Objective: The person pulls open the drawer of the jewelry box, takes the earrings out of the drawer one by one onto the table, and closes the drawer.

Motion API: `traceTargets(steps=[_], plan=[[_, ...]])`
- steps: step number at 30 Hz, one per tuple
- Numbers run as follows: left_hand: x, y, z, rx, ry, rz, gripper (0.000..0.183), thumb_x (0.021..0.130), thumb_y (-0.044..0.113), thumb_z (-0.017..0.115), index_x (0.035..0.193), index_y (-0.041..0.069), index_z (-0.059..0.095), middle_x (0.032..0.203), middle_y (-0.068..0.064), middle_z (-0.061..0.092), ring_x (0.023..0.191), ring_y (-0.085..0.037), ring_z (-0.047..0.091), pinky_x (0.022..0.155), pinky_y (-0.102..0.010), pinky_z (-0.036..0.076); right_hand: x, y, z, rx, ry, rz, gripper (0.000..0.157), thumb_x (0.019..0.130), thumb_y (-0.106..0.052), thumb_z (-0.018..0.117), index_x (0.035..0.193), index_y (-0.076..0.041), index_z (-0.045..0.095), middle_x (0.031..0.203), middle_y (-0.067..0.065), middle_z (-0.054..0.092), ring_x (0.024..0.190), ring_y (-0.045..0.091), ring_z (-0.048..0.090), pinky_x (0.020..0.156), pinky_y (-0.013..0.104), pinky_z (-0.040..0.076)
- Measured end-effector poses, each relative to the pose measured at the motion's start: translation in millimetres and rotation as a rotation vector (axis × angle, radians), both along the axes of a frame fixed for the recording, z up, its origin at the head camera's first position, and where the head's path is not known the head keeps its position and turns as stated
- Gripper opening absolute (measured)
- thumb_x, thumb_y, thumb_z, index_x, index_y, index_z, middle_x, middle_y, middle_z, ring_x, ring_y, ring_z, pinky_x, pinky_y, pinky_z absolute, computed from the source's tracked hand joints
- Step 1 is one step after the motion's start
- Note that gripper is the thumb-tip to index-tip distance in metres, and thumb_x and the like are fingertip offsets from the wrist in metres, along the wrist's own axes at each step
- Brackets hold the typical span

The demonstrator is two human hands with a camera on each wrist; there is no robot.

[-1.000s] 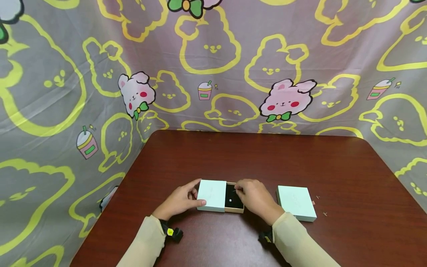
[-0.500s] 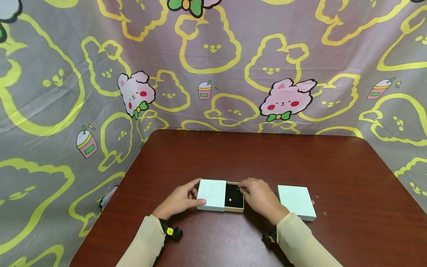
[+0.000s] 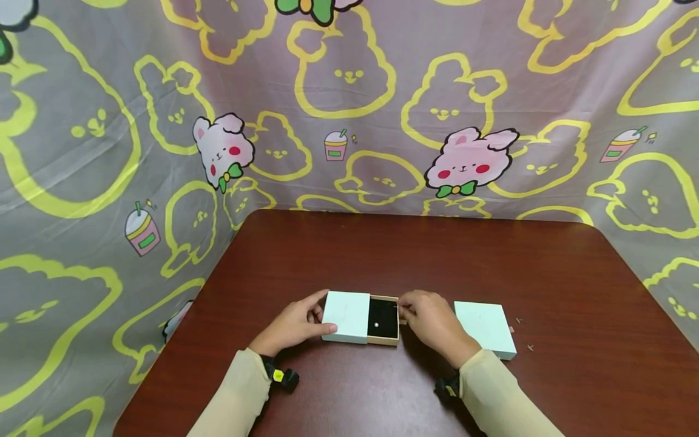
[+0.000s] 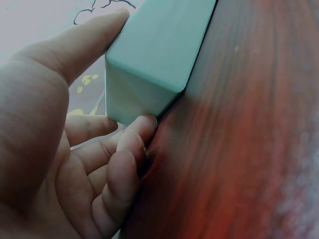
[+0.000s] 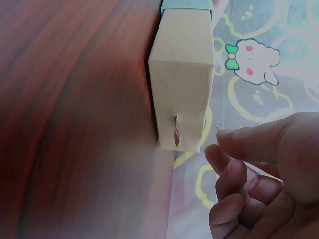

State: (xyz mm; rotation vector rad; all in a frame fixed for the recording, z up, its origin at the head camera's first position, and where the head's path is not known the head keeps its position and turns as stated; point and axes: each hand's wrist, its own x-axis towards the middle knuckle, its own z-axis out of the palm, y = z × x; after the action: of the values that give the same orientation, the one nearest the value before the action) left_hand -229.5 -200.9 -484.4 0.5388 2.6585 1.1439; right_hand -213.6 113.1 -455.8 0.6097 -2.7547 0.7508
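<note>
In the head view a mint-green sliding jewellery box [image 3: 345, 318] lies with its tan drawer [image 3: 382, 342] partly pulled out to the right. Inside, a small pearl stud [image 3: 376, 325] sits on a black pad [image 3: 389, 325]. My left hand [image 3: 292, 328] grips the cover's left end, thumb along the front and fingers behind. Just beyond the drawer's right end, my right hand [image 3: 434, 325] pinches a thin pin-like piece [image 5: 217, 128] between thumb and forefinger. Most of that piece is hidden by the fingertips. A ribbon tab [image 5: 177, 132] shows on the drawer's end face.
Another mint-green box [image 3: 483, 328] rests to the right, close behind my right wrist. Tiny cross-shaped bits [image 3: 530, 348] lie beyond it on the dark wooden table [image 3: 426, 255]. A patterned curtain [image 3: 377, 109] stands behind the table.
My right hand has drawn rightward from over the black pad to past the drawer's end, with the thin piece in its fingertips. The left hand and both boxes stay in place.
</note>
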Motion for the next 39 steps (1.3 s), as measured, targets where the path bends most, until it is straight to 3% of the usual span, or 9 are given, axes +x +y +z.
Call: traceTargets(steps=[9, 39], plan=[[0.7, 0, 0.5, 0.005, 0.000, -0.001, 0.090, 0.079, 0.050, 0.078, 0.148, 0.008, 0.039, 0.085, 0.002, 0.058, 0.061, -0.012, 0.053, 0.054, -0.028, 0.046, 0.6, 5, -0.8, -0.003, 0.036, 0.007, 0.012, 0.082, -0.003, 0.075, 0.082, -0.015, 0.073, 0.083, -0.006, 0.066, 0.076, 0.013, 0.063, 0.069, 0.035, 0.050], [0.9, 1, 1.1, 0.009, -0.012, 0.003, 0.091, 0.078, 0.051, 0.078, 0.148, 0.008, 0.039, 0.086, 0.002, 0.058, 0.060, -0.012, 0.053, 0.055, -0.028, 0.046, -2.4, 18, -5.6, 0.013, -0.041, -0.064, 0.006, 0.083, -0.007, 0.075, 0.085, -0.013, 0.075, 0.083, -0.003, 0.068, 0.073, 0.012, 0.062, 0.067, 0.035, 0.050]])
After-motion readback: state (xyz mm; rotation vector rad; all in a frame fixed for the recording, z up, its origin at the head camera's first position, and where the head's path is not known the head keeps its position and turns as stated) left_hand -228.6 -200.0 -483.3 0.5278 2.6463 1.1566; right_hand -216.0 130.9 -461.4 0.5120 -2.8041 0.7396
